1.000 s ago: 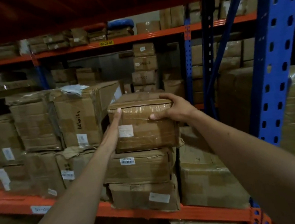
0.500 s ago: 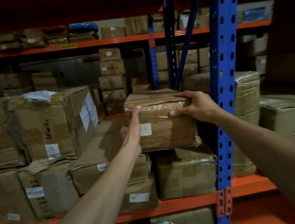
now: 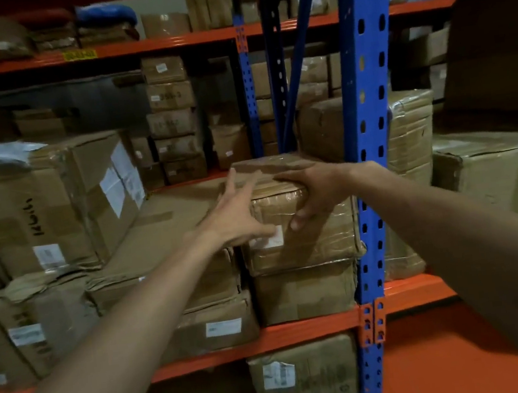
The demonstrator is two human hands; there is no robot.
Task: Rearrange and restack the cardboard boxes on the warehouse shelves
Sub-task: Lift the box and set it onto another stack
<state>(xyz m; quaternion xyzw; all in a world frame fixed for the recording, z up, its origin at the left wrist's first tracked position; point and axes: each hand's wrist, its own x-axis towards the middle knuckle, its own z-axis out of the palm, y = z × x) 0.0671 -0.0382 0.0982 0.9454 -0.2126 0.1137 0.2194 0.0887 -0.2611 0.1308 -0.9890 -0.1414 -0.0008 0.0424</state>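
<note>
A tape-wrapped cardboard box (image 3: 320, 237) with a white label sits on top of another box (image 3: 304, 291), tight against the blue rack upright (image 3: 368, 119). My right hand (image 3: 312, 190) grips its top front edge, fingers on the top and thumb on the front face. In front of the box's left front corner is my left hand (image 3: 234, 218), with fingers spread and nothing held. Left of this stack lies a lower, flat box (image 3: 165, 233).
A large box (image 3: 42, 205) with handwriting stands on the left stack. The orange shelf beam (image 3: 298, 330) runs below the stacks. A plastic-wrapped box (image 3: 412, 133) stands behind the upright, and another box (image 3: 490, 170) sits far right. More boxes fill the back and upper shelves.
The box moved right and down from the middle stack onto the stack by the blue upright. My left hand has come off its side and spread open. My right hand shifted along the top edge.
</note>
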